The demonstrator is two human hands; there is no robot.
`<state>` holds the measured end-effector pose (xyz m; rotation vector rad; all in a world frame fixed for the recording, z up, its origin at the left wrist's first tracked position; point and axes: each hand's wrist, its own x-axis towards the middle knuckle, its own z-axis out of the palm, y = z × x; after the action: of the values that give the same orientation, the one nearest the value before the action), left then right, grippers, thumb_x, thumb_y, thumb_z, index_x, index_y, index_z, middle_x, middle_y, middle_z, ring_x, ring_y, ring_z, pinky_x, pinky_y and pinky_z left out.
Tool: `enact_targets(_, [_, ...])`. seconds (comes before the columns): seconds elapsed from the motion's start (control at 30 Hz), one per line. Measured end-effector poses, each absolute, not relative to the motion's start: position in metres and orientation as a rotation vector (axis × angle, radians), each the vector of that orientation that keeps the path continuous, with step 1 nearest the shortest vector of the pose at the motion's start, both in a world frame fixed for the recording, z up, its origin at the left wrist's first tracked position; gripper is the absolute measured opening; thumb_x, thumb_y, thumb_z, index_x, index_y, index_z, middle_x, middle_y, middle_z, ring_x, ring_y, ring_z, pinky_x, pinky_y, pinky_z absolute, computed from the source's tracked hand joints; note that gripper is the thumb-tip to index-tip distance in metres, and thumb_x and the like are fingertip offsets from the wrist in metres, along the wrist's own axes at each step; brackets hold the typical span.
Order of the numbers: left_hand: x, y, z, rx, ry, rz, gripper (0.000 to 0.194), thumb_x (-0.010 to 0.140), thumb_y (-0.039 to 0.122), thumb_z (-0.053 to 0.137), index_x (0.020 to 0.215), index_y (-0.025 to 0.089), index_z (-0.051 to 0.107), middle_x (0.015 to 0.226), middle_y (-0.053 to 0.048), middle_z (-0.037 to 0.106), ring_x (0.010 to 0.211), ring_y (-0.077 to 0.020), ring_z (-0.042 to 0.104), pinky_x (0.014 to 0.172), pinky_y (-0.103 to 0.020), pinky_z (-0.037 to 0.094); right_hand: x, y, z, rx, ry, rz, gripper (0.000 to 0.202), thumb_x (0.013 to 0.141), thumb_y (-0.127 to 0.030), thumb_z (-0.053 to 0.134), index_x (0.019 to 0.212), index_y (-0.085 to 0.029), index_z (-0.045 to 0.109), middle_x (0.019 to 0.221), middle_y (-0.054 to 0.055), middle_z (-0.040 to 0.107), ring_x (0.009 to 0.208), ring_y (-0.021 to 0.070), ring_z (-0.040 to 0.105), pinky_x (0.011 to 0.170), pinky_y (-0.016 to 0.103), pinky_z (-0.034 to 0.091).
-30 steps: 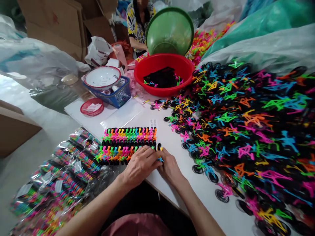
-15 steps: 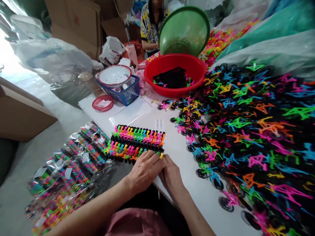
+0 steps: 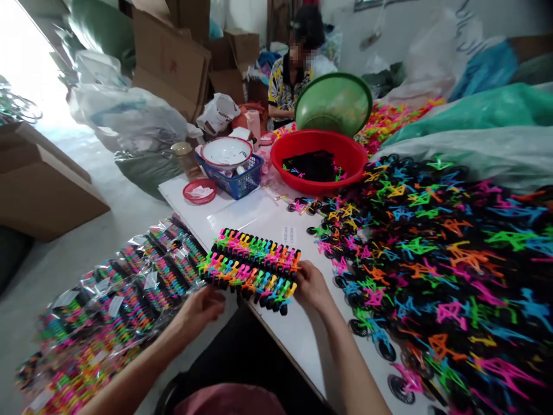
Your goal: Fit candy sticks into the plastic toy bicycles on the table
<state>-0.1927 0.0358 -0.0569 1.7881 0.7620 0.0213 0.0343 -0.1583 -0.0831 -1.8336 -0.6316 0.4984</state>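
Observation:
A packed double row of small multicoloured plastic toy bicycles with black wheels (image 3: 253,268) lies across the near edge of the white table. At the row's right end, my right hand (image 3: 313,286) is closed against the bicycles, its fingertips partly hidden behind them. Just below the row's left end is my left hand (image 3: 202,311), fingers loosely bent and apart, with nothing visible in them. Clear bags packed with similar colourful toys (image 3: 129,282) lie to the left, beside my left forearm.
Loose toy bicycles (image 3: 449,271) are heaped over the table's right side. Behind stand a red basin (image 3: 298,180) holding more of them, a tilted green basin (image 3: 334,104), a blue basket (image 3: 242,183) and a small red basket (image 3: 199,199). A person (image 3: 287,86) sits beyond.
My hands, together at the row's near right corner before, are now apart: the left has moved to the left end, the right stays at the right end. The head view has tilted up.

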Motion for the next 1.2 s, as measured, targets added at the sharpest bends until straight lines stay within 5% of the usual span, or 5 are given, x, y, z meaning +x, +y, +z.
enact_targets(0.13, [-0.176,0.065,-0.052,1.578,0.749,0.048,0.030,0.066,0.037,0.070,0.082,0.014,0.058,0.076,-0.005,0.066,0.065,-0.0182,0.062,0.055,-0.026,0.047,0.022,-0.177,-0.070,-1.923,-0.732,0.604,0.022,0.076,-0.029,0.047,0.077,-0.016,0.065,0.068,0.002,0.064,0.065,0.0175,0.058,0.062,0.029,0.046])
enact_targets(0.43, [-0.158,0.067,-0.056,1.355,0.678,0.091,0.031,0.064,0.033,0.074,0.085,0.013,0.061,0.076,-0.005,0.068,0.067,-0.0171,0.063,0.055,-0.023,0.045,-0.017,-0.142,0.015,-2.354,-1.011,-0.032,0.016,0.086,-0.028,0.050,0.093,-0.021,0.063,0.089,0.006,0.063,0.084,0.0190,0.056,0.076,0.029,0.041])
enact_targets(0.77, [-0.169,0.058,-0.055,0.916,0.736,0.208,0.058,0.064,0.022,0.076,0.116,0.018,0.052,0.095,-0.008,0.068,0.077,-0.0191,0.067,0.064,-0.028,0.052,-0.020,-0.129,0.003,-2.479,-0.984,0.048,0.019,0.088,-0.025,0.044,0.087,-0.022,0.062,0.082,0.004,0.062,0.076,0.0177,0.057,0.068,0.028,0.039])
enact_targets(0.97, [-0.162,0.067,-0.046,0.845,0.654,0.212,0.048,0.067,0.017,0.073,0.111,0.020,0.055,0.095,-0.004,0.068,0.079,-0.0181,0.066,0.064,-0.027,0.053,0.068,-0.132,-0.004,-2.346,-0.926,0.017,0.024,0.084,-0.029,0.050,0.100,-0.016,0.062,0.095,0.007,0.061,0.072,0.0152,0.057,0.070,0.027,0.044])
enact_targets(1.2, [-0.154,0.077,-0.050,0.694,0.781,0.253,0.024,0.079,0.038,0.061,0.096,0.021,0.059,0.080,-0.001,0.068,0.074,-0.0178,0.066,0.065,-0.031,0.055,0.093,-0.112,-0.060,-2.427,-1.147,0.009,0.017,0.082,-0.016,0.049,0.086,-0.017,0.065,0.090,0.007,0.063,0.091,0.0195,0.052,0.081,0.030,0.037])
